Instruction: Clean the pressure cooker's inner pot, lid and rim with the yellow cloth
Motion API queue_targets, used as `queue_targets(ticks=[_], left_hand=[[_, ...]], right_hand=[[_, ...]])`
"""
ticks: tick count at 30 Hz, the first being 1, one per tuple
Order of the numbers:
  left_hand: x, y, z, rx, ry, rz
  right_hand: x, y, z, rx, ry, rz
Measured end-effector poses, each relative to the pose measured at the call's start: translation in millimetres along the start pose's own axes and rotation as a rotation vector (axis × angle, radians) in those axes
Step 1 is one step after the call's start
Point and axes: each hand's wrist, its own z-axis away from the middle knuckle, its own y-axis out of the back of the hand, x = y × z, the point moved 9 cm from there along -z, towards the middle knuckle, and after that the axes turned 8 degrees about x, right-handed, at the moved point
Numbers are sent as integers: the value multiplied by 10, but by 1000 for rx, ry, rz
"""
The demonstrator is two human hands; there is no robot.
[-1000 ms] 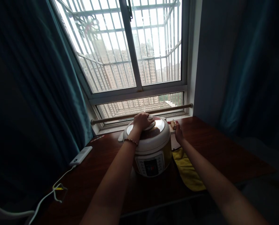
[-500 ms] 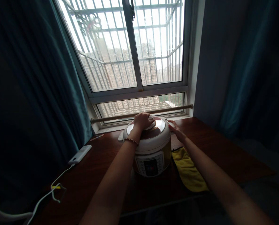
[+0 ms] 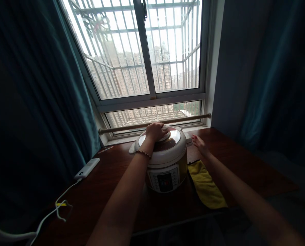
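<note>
From here I see the right hand (image 3: 200,145) has just come away from the side handle (image 3: 187,137) it was touching, which seems to leave only the left hand (image 3: 154,132) steadying the cooker (image 3: 165,160). That left hand curls over the knob (image 3: 165,127) on top. The right one hangs half open just beside the handle, apparently holding nothing. The cooker stands upright on the counter (image 3: 239,167), a yellow cloth (image 3: 206,186) near it.

White, rounded cooker (image 3: 167,160); upright, lidded
</note>
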Motion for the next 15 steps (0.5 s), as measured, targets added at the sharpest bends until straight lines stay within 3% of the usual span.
queue_targets(ticks=[2,5,8,10,12,15], left_hand=[[-3,-7,2,1,0,1],[-8,-22,0,6,-3,5],[-10,-31,-1,14,-10,11],[-6,-28,1,21,-17,13],[2,-19,5,25,-23,13],[10,-4,9,29,-23,12]], right_hand=[[235,76,361,9,7,112],[563,70,1004,-122,38,252],[788,2,1489,-431,149,608],[840,31,1652,-680,217,714],[793,170,1677,-883,214,648],[743,520,1537,-1031,48,556]])
